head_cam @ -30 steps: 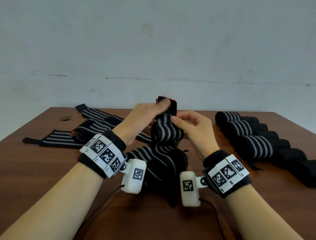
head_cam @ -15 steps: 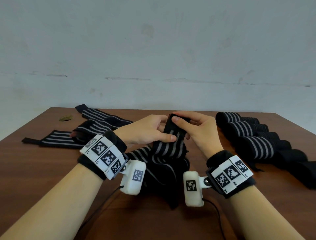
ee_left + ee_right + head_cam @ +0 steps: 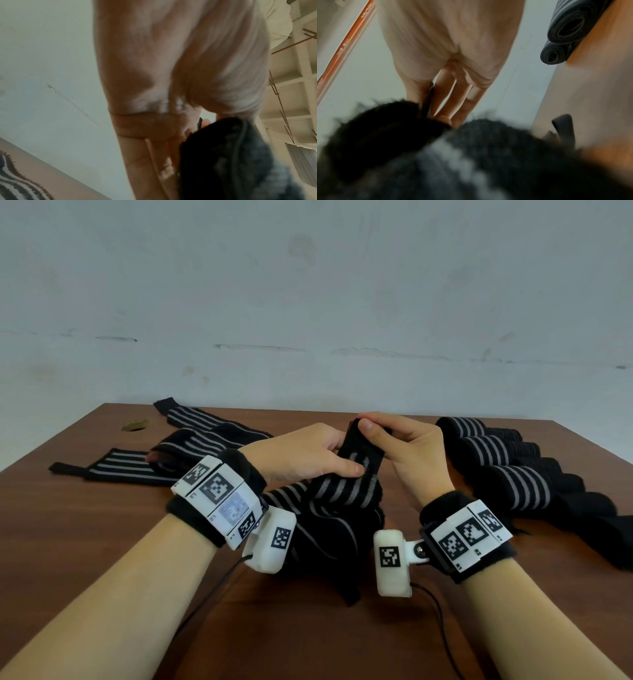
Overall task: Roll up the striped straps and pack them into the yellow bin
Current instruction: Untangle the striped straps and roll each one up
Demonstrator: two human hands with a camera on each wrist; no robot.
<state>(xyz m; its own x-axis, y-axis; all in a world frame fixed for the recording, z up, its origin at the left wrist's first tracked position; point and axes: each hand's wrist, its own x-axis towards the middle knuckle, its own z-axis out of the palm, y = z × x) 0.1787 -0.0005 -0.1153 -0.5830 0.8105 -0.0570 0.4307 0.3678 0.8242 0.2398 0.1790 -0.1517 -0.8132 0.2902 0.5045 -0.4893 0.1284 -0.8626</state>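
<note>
A black strap with grey stripes [image 3: 346, 491] hangs between both hands above the wooden table [image 3: 85, 542], its tail bunched on the tabletop. My left hand [image 3: 308, 455] grips its upper part from the left, thumb across the front. My right hand [image 3: 400, 446] pinches the plain black top end, folded toward me. The wrist views show the strap [image 3: 231, 155] [image 3: 436, 155] close and blurred against the fingers. Several rolled straps [image 3: 507, 470] lie in a row at the right. The yellow bin is not in view.
Unrolled striped straps [image 3: 137, 467] lie flat and overlapping at the left rear. A small greenish scrap [image 3: 135, 425] sits near the far left edge. A pale wall stands behind the table. Cables run from the wrist cameras over the near edge.
The strap's top end was upright a second ago; both hands have lowered and folded it over toward me, and the right hand moved from the side to pinch the top.
</note>
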